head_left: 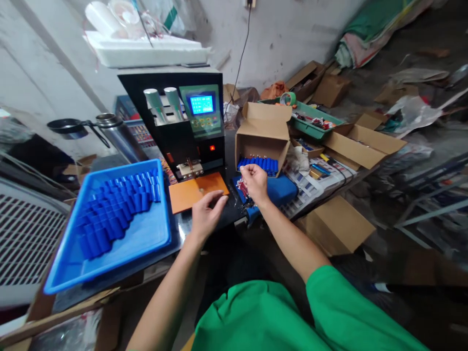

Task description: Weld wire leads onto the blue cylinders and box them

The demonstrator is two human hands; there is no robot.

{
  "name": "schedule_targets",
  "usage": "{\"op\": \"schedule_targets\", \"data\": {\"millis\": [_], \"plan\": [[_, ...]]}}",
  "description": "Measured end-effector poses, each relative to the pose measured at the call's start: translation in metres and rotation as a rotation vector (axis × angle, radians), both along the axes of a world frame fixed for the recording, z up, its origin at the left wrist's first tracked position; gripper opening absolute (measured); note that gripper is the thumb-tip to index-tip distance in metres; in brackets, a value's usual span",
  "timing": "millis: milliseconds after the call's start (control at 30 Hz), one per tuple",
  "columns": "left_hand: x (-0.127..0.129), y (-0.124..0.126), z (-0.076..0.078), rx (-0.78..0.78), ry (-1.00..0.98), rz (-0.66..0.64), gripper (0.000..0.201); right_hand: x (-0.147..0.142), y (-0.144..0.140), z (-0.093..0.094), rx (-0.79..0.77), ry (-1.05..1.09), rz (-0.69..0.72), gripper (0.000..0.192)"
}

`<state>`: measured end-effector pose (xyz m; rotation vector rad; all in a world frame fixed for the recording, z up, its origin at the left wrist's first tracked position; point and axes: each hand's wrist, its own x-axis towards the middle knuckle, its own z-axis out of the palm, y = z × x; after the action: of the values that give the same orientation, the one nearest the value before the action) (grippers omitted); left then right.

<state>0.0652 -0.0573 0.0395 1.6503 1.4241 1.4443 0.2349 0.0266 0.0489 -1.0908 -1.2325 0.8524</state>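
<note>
Red leads (242, 188): just left of and nearer than right hand (256, 183), the closer hand. Blue cells (271, 167): boxed, just beyond. Left hand (205, 215): at orange board (183, 196). Fingers, both: curled; whether pinching, cannot tell.

Cylinders (119, 209) sit in a tray (148, 236) left of the machine (171, 139), with a carton (265, 127) at its right.

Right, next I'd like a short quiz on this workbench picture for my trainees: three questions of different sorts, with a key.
1. Which of these is nearest the left hand?
(A) orange board
(B) metal flask
(C) roll of green tape

2. True or false: the right hand is inside the blue tray.

3. Fill in: the main colour of the lit screen is ____.

Key:
1. A
2. False; the right hand is by the open cardboard box.
3. blue
</note>
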Motion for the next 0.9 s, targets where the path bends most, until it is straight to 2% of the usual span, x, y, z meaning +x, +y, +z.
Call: {"op": "schedule_targets", "data": {"millis": [167, 300, 467, 567, 800, 900], "plan": [[0.009, -0.001, -0.005, -0.097, -0.088, -0.006, 0.033, -0.051, -0.017, -0.007, -0.018, 0.112, 0.036, 0.043], [-0.004, -0.003, -0.013, -0.161, -0.209, 0.025, 0.034, -0.063, -0.027, -0.013, -0.058, 0.144, 0.141, 0.043], [-0.021, -0.004, -0.01, -0.212, -0.273, -0.035, 0.036, -0.054, -0.036, -0.02, -0.014, 0.09, 0.395, 0.038], [-0.025, 0.0, -0.006, -0.239, -0.245, -0.11, 0.036, -0.047, -0.036, -0.025, 0.027, 0.016, 0.466, 0.034], [-0.013, 0.015, -0.002, -0.317, -0.101, -0.228, 0.035, -0.022, -0.028, -0.033, 0.02, 0.027, 0.493, 0.03], [0.001, 0.03, 0.001, -0.299, 0.001, -0.235, 0.035, 0.003, -0.017, -0.035, 0.021, 0.055, 0.379, 0.029]]}}
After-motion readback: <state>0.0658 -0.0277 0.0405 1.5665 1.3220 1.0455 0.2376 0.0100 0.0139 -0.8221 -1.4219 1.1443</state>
